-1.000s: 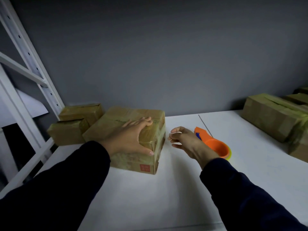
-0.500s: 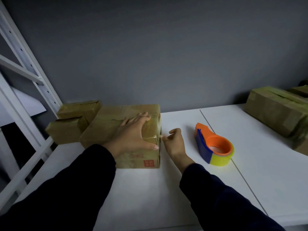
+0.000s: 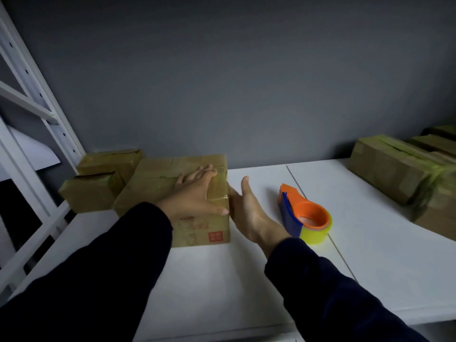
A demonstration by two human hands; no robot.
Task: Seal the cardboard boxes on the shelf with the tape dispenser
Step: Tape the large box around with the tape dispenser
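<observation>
White shelf (image 3: 246,280) before grey wall (image 3: 246,82); left hand (image 3: 195,196) and right hand (image 3: 246,213) flat, seemingly pressing the box (image 3: 153,188).

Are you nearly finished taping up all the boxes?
Partly. The brown cardboard box in the middle has shiny tape over its top edge; the left hand presses its top and the right hand lies flat against its side. The orange and blue tape dispenser sits unheld on the white shelf. The cardboard boxes on the right look taped. The two small cardboard boxes at far left may remain; too dim to tell.
</observation>
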